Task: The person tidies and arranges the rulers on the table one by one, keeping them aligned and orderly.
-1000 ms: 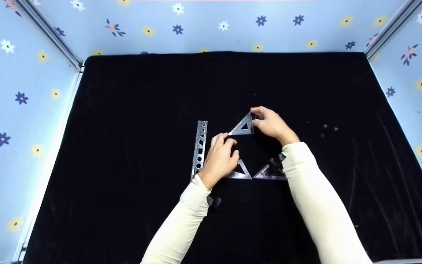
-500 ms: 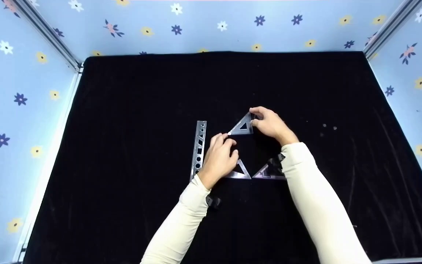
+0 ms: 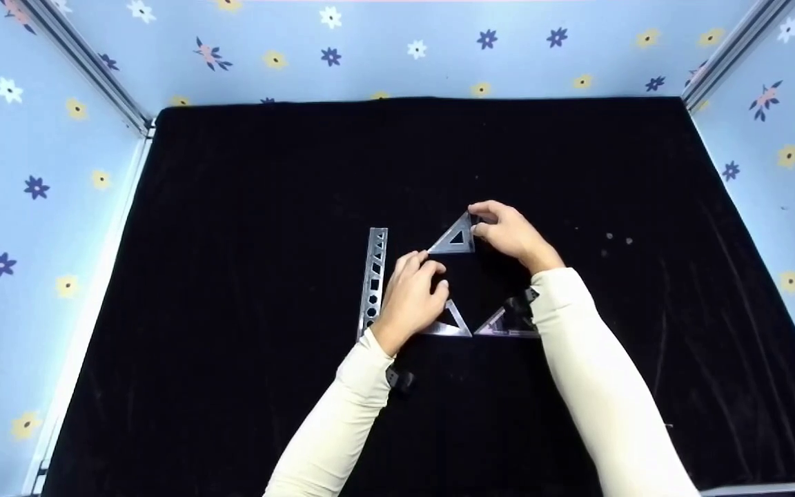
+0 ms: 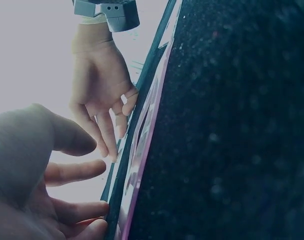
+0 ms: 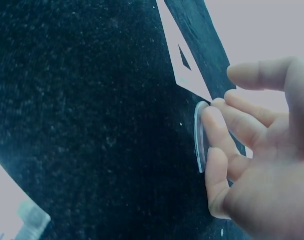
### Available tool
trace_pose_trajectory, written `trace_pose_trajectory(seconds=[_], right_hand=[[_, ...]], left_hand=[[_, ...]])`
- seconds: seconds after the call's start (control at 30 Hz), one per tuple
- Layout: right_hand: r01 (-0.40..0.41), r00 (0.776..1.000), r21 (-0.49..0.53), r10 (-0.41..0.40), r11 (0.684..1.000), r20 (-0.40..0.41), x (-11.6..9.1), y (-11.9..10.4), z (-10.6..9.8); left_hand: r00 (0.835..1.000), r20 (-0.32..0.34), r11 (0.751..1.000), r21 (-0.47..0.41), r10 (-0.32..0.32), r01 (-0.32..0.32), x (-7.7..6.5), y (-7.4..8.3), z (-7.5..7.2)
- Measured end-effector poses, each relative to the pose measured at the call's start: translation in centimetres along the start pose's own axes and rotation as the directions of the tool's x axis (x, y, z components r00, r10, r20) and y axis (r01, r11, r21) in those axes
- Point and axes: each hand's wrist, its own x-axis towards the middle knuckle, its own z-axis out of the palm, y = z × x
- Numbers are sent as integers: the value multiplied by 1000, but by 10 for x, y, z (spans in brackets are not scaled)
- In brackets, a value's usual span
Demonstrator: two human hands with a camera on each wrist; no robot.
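Note:
In the head view, a clear set square (image 3: 442,246) with a triangular cutout lies flat between both hands. My left hand (image 3: 411,290) has its fingers relaxed, fingertips right at the square's left corner. My right hand (image 3: 511,235) is at its right edge, index finger near the top corner. In the right wrist view, those fingers rest against a clear curved piece like a protractor (image 5: 199,140), beside the square's corner; most of it is hidden. Under my left hand lies another set square (image 3: 449,330), partly covered. A pinkish set square (image 3: 487,330) lies below my right wrist.
A clear ruler (image 3: 368,276) with a row of shaped cutouts stands lengthwise just left of my left hand. Black cloth (image 3: 266,207) covers the table. Light blue flowered walls (image 3: 397,76) enclose the back and sides.

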Motion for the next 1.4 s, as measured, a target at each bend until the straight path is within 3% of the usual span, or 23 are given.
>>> trace_pose_trajectory(seconds=[0.17,0.5,0.87,1.23,1.4], right_hand=[[-51,999,105,50,993,15,0,-1,-1],[-13,1000,45,12,999,18,3,-2,-2],[-3,1000,128,2,992,12,1,0,-3],[-37,999,364,30,931,24,-1,1,-3],[-55,998,420,46,906,31,-2,1,-5]], left_hand=[[1000,10,1000,5,-13,13,0,0,0],[1000,-13,1000,15,6,-6,0,0,0],[1000,20,1000,12,-24,24,1,-1,0],[999,-31,999,-29,-40,39,2,-2,1],[998,-48,998,-41,-50,48,3,-2,1]])
